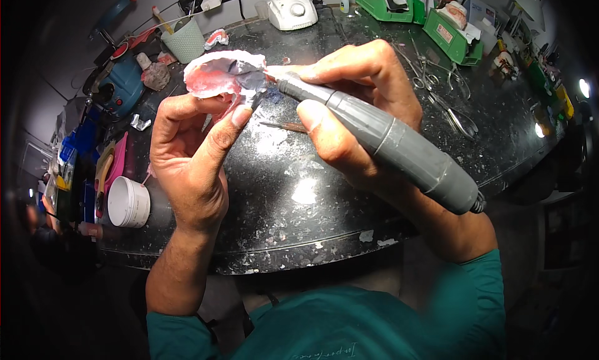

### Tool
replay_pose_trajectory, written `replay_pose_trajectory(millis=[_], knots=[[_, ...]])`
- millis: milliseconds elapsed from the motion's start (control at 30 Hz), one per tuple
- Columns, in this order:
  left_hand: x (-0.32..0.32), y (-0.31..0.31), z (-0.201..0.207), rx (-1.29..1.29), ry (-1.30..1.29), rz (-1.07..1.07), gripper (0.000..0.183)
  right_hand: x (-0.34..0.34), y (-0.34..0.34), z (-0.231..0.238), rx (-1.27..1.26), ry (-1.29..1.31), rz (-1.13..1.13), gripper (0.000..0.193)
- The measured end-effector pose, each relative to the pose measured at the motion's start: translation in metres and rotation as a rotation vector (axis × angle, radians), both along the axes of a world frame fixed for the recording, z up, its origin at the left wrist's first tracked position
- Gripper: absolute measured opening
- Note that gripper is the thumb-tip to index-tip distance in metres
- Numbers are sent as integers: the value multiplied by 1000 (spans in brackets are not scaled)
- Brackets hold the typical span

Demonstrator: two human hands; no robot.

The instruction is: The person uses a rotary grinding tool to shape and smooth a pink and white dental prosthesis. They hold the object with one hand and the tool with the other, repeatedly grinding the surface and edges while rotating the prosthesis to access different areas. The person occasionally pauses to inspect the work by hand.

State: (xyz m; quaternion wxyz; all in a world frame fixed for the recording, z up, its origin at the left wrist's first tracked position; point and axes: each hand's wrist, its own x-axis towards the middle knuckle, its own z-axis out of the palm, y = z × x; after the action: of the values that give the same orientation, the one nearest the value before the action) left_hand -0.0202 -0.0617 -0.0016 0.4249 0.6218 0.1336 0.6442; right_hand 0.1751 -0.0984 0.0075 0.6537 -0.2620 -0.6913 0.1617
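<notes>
We see a pink and white dental cast (224, 74), crusted with pale plaster, held up above the dark speckled bench, tilted with its pink side facing us. A grey rotary handpiece (380, 138) lies slanted from lower right to upper left, its tip seemingly touching the cast's right edge.

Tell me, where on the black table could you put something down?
The bare patch of the black table is below both hands, between the white tub and the front edge. It is crowded at the back right around the green trays and the metal pliers, and left by the blue machine.
</notes>
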Motion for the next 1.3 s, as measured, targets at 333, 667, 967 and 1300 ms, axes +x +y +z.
replay_pose_trajectory(millis=[333,667,967,1300], knots=[[-2,0,-3,48,72,66,28,0,1,-1,-76,-8,-9,26],[-1,-1,-3,27,48,40,27,4,1,0,-78,-47,-10,26],[-1,-2,-3,10,81,75,27,-3,12,-7,8,120,-49,30],[0,0,-6,18,80,49,28,-9,17,-16,5,114,-86,31]])
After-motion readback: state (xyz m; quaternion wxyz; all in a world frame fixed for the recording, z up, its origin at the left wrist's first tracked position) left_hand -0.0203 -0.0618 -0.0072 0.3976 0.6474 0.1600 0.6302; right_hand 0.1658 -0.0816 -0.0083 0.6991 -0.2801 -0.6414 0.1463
